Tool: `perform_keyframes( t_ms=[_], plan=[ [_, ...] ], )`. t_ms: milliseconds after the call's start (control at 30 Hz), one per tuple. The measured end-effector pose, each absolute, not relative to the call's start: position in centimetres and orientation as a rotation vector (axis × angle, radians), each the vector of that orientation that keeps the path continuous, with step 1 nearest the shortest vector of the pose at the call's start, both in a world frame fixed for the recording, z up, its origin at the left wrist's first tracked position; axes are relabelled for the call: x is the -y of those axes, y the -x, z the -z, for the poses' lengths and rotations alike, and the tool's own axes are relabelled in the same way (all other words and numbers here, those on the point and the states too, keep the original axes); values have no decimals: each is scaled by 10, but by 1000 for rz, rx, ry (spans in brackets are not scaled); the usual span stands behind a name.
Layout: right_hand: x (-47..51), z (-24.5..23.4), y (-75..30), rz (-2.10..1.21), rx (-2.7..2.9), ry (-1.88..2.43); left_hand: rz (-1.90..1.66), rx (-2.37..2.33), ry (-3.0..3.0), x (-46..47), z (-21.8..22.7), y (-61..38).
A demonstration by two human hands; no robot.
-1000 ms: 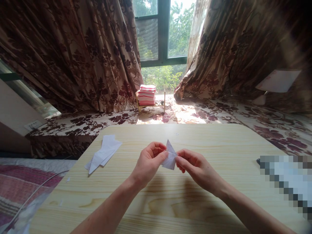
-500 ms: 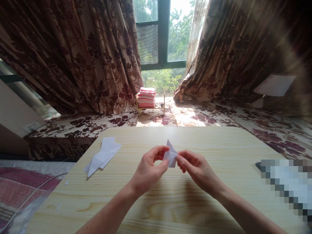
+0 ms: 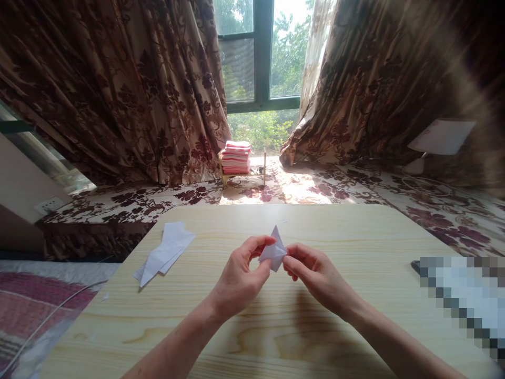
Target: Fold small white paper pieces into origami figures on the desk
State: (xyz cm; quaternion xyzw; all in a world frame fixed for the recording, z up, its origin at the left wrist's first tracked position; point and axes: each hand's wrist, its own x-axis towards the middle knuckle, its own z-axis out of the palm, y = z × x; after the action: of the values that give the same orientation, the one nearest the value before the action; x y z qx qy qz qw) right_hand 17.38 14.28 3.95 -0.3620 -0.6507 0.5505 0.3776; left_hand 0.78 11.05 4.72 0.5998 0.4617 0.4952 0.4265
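Heavy brown curtains (image 3: pixel 118 95) with a flower pattern hang on both sides of a window (image 3: pixel 256 52), and green trees show behind the glass. Below the window is a bench under a cloth (image 3: pixel 158 195) of the same pattern. A small stack of red and white cloths (image 3: pixel 235 157) lies on a little rack there.

In front stands a light wooden table (image 3: pixel 355 237). On its left part some loose white paper pieces (image 3: pixel 163 252) lie flat, well apart from the hands.

The left hand (image 3: pixel 236 279) and the right hand (image 3: pixel 315 273) meet above the middle of the table, lifted from the wood. Between them is a small folded paper (image 3: pixel 273 250), white, with one sharp tip pointing up. The left thumb and forefinger are clamped on its left side. The right thumb and forefinger pinch its right edge, and the other fingers of both hands are curled in.

Compared with one second ago, the paper looks shorter and more compact: its lower flap hung down farther then, and now the piece is almost a small diamond. The fingertips of the two hands also stand closer to each other. The loose pieces on the left have not moved. I judge from this that a fold is being pressed tighter, so the folding work is in progress and the paper is not ready to be put down.
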Motion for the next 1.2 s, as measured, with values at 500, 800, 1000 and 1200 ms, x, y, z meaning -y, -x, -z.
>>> perform_keyframes(
  t_ms=[500, 800, 1000, 1200],
  plan=[
    [-142, -42, -174, -1427, 1676, 908, -1243, -1164, -1551, -109, -48, -11],
    [-140, -42, -173, -1387, 1659, 949, -1319, -1049, -1299, -111, -49, -10],
    [-141, -38, -173, -1405, 1620, 936, -1353, -1117, -1149, -114, -52, -9],
    [-142, -36, -175, -1397, 1635, 933, -1236, -1177, -1180, -114, -53, -9]
  ],
)
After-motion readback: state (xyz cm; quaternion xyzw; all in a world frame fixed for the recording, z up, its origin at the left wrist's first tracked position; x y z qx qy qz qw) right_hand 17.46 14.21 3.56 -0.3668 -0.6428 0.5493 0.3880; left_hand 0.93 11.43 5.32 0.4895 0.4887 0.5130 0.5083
